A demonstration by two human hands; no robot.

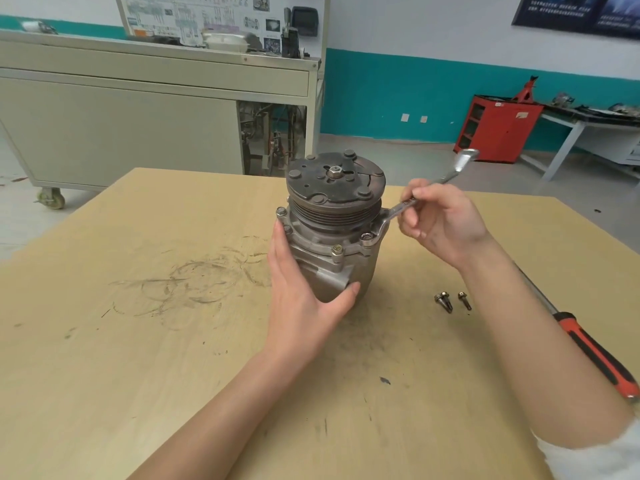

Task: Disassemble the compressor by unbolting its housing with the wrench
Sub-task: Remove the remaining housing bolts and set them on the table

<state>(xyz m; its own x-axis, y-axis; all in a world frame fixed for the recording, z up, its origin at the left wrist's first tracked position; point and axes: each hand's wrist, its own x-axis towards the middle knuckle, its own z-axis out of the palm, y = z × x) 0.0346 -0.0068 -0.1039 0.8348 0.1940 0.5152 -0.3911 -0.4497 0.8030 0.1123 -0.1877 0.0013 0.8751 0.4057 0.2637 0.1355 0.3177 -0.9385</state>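
A yellow table point(138, 341) with dark scuffs is seen close by, with a red-handled tool point(595, 355) at its right edge and two loose bolts point(444, 301) near the right arm; behind it a beige cabinet point(138, 116), a red cabinet point(498, 129) and a teal wall point(398, 98) are seen. The compressor point(332, 237) is stood upright in the middle of the table, grey and dirty, with a round dark plate on top and bolts round its rim. It is pressed by the flat left hand point(304, 299) on its left side, and the wrench point(433, 187), set on a rim bolt, is pinched by the right hand point(446, 223).
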